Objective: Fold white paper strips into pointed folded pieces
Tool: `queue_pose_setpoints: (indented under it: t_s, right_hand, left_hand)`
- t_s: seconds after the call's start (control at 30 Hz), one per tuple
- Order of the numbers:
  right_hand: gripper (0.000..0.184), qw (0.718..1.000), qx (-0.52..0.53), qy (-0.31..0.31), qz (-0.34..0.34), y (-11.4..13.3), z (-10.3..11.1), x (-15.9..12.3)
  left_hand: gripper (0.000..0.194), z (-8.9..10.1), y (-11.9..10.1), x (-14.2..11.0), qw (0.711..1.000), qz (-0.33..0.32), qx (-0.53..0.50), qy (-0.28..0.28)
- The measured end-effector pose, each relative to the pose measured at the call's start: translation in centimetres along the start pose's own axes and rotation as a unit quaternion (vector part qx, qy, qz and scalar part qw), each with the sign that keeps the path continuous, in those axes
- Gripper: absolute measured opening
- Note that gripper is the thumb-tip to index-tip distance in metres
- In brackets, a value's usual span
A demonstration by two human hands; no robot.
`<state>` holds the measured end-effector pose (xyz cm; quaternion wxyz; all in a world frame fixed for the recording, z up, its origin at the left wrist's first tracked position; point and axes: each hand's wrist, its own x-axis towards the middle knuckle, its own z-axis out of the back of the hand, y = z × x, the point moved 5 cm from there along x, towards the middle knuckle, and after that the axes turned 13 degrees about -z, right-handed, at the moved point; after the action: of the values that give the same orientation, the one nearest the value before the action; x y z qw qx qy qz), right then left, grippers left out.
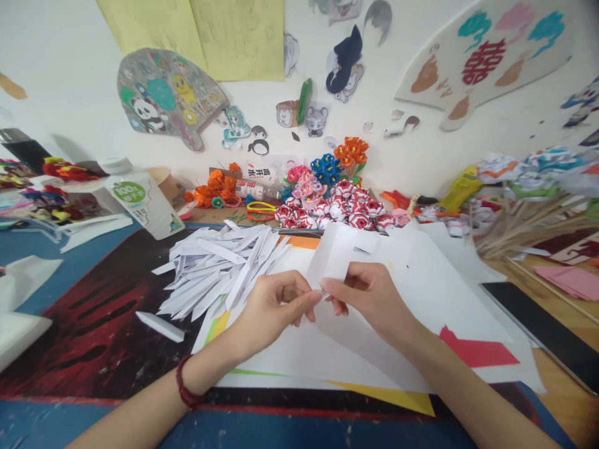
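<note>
A strip of white paper [330, 254] stands up between my two hands, its lower edge pinched by both. My left hand [279, 300] has thumb and forefinger closed at the strip's lower left corner. My right hand [367, 296] grips the lower right part, thumb in front and the other fingers behind. Under my hands lies a stack of large paper sheets [281, 355], white on top with yellow, green and orange edges peeping out. Left of them, a heap of narrow folded white paper strips [210, 262] spreads out, and one loose strip [160, 326] lies apart on the dark mat.
A white bottle [143, 198] stands behind the heap. Along the wall sit red-and-white paper flowers [344, 209] and yellow-handled scissors [261, 211]. On the right are a black phone-like slab [543, 327], a red paper scrap [477, 350] and pink paper [568, 280].
</note>
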<state>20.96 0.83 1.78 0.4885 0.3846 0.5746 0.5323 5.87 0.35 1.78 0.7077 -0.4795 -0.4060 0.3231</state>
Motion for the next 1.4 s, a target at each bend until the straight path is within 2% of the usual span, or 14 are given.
queue_pose_setpoints:
  t_s: [0.23,0.43,0.6,0.77,0.93,1.13,1.4]
  right_hand:
    - [0.025,1.000,-0.011,0.000,0.005,0.14,-0.13,-0.17]
    - [0.026,1.000,-0.020,-0.007,0.004,-0.07,0.00,-0.05]
    - [0.025,1.000,-0.020,-0.006,-0.001,-0.21,-0.04,-0.01]
    - [0.020,0.999,-0.026,0.019,-0.018,-0.22,-0.30,0.17]
    - [0.020,0.999,-0.045,0.014,-0.024,-0.27,-0.20,0.23]
    - [0.017,0.998,-0.052,0.016,-0.029,-0.34,-0.24,0.28]
    - [0.014,0.996,-0.076,0.008,-0.046,-0.54,-0.28,0.37]
  left_hand:
    - [0.029,0.01,-0.42,-0.16,0.998,-0.015,0.058,-0.011]
    - [0.035,-0.07,-0.34,-0.14,0.997,-0.022,0.068,-0.007]
    - [0.027,0.37,-0.42,-0.10,0.993,-0.042,0.103,-0.040]
    - [0.030,0.39,-0.44,-0.25,0.990,-0.048,0.125,-0.039]
    - [0.030,0.35,-0.41,-0.22,0.990,-0.050,0.124,-0.036]
    - [0.021,0.68,-0.54,-0.12,0.985,-0.068,0.145,-0.061]
    - [0.023,0.47,-0.18,-0.12,0.989,-0.039,0.140,-0.028]
